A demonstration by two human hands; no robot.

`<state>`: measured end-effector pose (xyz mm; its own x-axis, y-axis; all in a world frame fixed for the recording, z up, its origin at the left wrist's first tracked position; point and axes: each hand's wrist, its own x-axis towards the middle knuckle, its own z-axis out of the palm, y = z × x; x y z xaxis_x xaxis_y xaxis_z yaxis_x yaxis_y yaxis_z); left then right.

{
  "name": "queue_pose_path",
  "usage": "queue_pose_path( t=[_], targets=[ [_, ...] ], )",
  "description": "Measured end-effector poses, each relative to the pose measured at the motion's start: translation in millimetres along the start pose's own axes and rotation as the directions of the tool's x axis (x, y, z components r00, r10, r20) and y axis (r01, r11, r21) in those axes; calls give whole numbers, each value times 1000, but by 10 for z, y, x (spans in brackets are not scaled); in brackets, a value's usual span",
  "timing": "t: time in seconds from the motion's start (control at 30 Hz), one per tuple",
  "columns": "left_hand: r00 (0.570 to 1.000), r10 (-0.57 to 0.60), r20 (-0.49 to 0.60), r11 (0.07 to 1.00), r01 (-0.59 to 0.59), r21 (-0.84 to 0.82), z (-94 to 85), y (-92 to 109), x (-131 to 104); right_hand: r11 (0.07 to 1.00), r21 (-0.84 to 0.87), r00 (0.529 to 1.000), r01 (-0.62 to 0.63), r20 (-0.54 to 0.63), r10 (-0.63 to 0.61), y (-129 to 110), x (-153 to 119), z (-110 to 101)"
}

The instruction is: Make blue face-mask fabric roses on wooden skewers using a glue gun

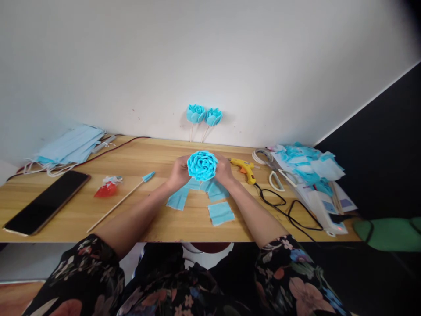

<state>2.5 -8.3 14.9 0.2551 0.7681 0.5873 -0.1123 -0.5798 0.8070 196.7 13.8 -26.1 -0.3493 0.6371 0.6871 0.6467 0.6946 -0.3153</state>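
Observation:
A round blue fabric flower (202, 165) faces up over the middle of the table, held between my two hands. My left hand (179, 172) is closed round its left side, and my right hand (224, 170) round its right side; most fingertips are hidden behind the petals. Beneath and in front of the flower lie cut blue fabric pieces (221, 213). To the left, a thin stick with a small blue tip (115, 207) rests on the wood. Two finished-looking blue flowers on sticks (196, 114) lean against the wall.
On the wooden table (158, 153), a phone (48, 202), red packet (107, 188) and masks (70, 145) lie left. Right are a yellow glue gun (245, 169) with black cord, scissors (276, 180), fabric scraps (305, 164) and a power strip (325, 213).

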Motion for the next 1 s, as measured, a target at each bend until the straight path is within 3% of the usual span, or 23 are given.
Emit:
queue_pose_path(
  t=[0.27, 0.47, 0.73, 1.0],
  targets=[
    [999, -35, -33, 999, 36, 9, 13, 67, 27, 1000, 22, 1000, 19, -24, -18, 48, -9, 41],
    [997, -57, -61, 998, 57, 2, 14, 56, 48, 999, -52, 1000, -7, 5, 8, 68, -20, 65],
    [985, -101, -139, 995, 100, -10, -1, -59, 39, 999, -39, 999, 0, 45, 2, 34, 1, 47],
    [978, -158, -133, 987, 159, -2, -32, -139, -23, 1000, -6, 999, -8, 33, 8, -23, 22, 25]
  ],
)
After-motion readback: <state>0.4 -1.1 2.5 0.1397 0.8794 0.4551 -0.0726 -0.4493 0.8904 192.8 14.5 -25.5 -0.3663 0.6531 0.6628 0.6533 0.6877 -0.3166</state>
